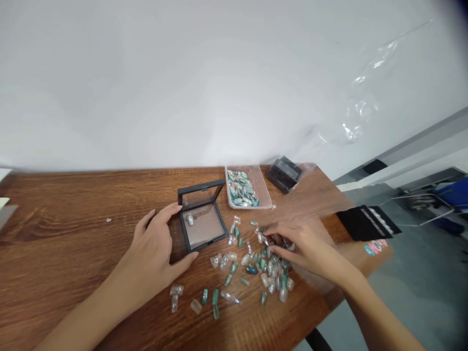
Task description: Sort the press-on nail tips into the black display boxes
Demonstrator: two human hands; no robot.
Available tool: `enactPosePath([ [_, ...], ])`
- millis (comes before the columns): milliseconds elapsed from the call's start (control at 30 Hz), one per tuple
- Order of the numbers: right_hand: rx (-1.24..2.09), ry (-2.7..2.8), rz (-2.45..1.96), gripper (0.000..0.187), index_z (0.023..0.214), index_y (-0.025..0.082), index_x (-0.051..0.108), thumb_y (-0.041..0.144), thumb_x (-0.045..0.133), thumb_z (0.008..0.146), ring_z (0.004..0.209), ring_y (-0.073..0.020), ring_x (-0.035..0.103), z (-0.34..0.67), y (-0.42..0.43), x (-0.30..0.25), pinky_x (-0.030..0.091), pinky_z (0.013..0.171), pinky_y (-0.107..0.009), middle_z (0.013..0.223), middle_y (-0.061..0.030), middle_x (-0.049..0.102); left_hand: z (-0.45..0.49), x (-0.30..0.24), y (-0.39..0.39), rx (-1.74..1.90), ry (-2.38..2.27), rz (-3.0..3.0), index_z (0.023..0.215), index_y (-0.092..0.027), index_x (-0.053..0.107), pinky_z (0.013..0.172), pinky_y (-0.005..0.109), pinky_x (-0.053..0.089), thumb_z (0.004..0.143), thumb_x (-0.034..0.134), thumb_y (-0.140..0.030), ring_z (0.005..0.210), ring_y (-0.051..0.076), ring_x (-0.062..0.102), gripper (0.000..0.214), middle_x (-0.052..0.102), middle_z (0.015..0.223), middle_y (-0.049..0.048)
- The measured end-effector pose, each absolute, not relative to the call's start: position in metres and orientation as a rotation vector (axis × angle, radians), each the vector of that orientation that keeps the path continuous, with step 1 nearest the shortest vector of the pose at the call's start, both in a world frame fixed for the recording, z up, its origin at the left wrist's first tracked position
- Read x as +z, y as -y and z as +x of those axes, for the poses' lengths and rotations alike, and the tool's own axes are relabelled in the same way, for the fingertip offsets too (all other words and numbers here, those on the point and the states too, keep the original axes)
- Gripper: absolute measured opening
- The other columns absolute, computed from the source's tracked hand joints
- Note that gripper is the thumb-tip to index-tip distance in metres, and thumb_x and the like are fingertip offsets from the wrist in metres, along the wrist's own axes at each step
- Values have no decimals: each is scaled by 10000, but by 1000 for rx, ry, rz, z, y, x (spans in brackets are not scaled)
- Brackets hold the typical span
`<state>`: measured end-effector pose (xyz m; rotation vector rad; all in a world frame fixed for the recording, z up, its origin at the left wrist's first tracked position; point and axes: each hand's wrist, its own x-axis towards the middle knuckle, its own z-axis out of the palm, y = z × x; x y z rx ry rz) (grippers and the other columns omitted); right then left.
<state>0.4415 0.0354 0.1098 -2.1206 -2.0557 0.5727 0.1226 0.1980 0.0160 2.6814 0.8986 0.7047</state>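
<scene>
A small black display box (202, 220) stands open on the wooden table (73, 229), with one pale fake nail (190, 220) lying inside it. My left hand (155, 246) cups the box's left side, thumb at the front corner and fingers at the back corner. Right of the box lie several loose green and clear fake nails (252, 265) scattered on the wood. My right hand (302, 243) rests over that scatter with its fingers curled down among the nails; whether it holds one is hidden.
A clear tray (264, 191) of more nails sits behind the scatter. A stack of black boxes (284, 174) lies in a plastic bag at the back right. A black card (367, 222) with pale nails overhangs the table's right edge. A white wall rises behind.
</scene>
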Motion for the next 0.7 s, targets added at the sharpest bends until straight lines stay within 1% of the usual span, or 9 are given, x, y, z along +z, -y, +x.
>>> enactPosePath([
  [133, 633, 2013, -2149, 187, 1091, 220, 697, 277, 674, 914, 725, -171, 667, 439, -42, 115, 511, 691, -290, 842, -12, 712, 123, 16, -198, 718, -888, 2663, 1459, -157, 326, 1162, 603, 355, 848, 629, -544, 1336, 380, 527, 784, 520, 1438, 204],
  [233, 655, 1972, -2165, 188, 1084, 217, 690, 274, 685, 905, 718, -164, 652, 442, -42, 115, 495, 679, -285, 821, -2, 693, 124, 18, -198, 705, -894, 2657, 1442, -158, 341, 1165, 610, 346, 846, 640, -522, 1345, 382, 516, 760, 518, 1437, 201],
  [400, 613, 1858, -2125, 210, 1107, 231, 676, 357, 661, 940, 750, -167, 638, 450, -34, 111, 498, 673, -278, 823, -7, 665, 123, 22, -197, 672, -886, 2651, 1436, -163, 317, 1187, 604, 319, 857, 646, -519, 1380, 373, 476, 755, 492, 1453, 197],
  [500, 585, 1834, -2080, 236, 1101, 237, 676, 400, 675, 931, 735, -168, 635, 443, -34, 115, 511, 668, -276, 813, -12, 661, 123, 25, -196, 629, -875, 2670, 1436, -160, 294, 1189, 618, 308, 872, 634, -521, 1392, 373, 457, 751, 475, 1461, 208],
  [633, 648, 1907, -2005, 213, 1087, 249, 685, 371, 700, 913, 689, -152, 633, 415, -50, 123, 487, 625, -254, 791, -1, 666, 124, 30, -196, 594, -891, 2669, 1431, -142, 264, 1176, 621, 325, 888, 617, -518, 1398, 370, 445, 748, 472, 1451, 227],
  [700, 701, 1969, -1933, 190, 1074, 249, 680, 347, 707, 913, 688, -139, 630, 399, -63, 125, 470, 626, -243, 794, 10, 666, 124, 32, -195, 591, -891, 2667, 1433, -134, 251, 1180, 618, 317, 890, 615, -513, 1405, 368, 436, 755, 463, 1453, 233],
])
